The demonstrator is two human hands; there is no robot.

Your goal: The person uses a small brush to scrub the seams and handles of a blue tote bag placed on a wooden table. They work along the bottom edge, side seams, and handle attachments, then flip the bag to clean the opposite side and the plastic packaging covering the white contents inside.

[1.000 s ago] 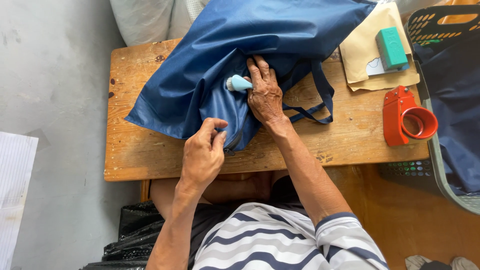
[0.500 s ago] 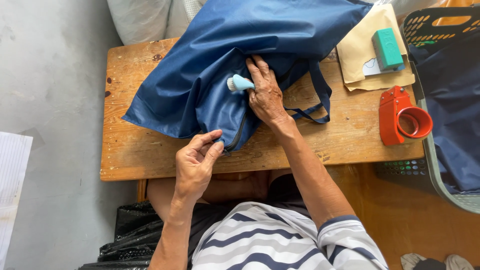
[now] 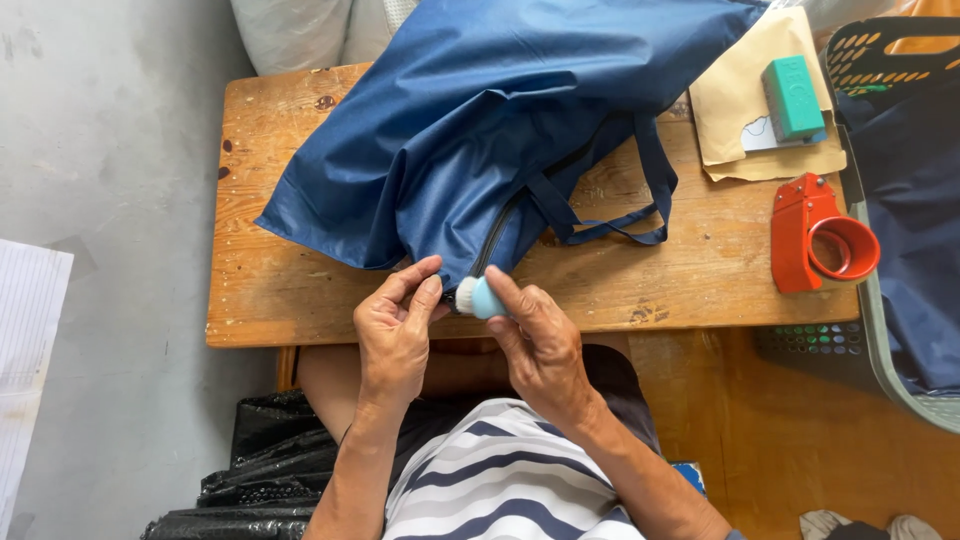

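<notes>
At the near edge of the worn wooden desk point(image 3: 300, 300), the left hand point(image 3: 395, 335) pinches the lower corner of a dark blue fabric bag point(image 3: 480, 130) beside its zipper. The right hand point(image 3: 540, 340) is closed on a small light-blue brush with white bristles point(image 3: 478, 297), touching that same corner. A red tape dispenser point(image 3: 820, 240) sits near the right edge.

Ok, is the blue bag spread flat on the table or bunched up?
Bunched up. The blue bag lies crumpled in folds on the wooden table, its handles looping loose; both hands pinch its near corner.
</notes>
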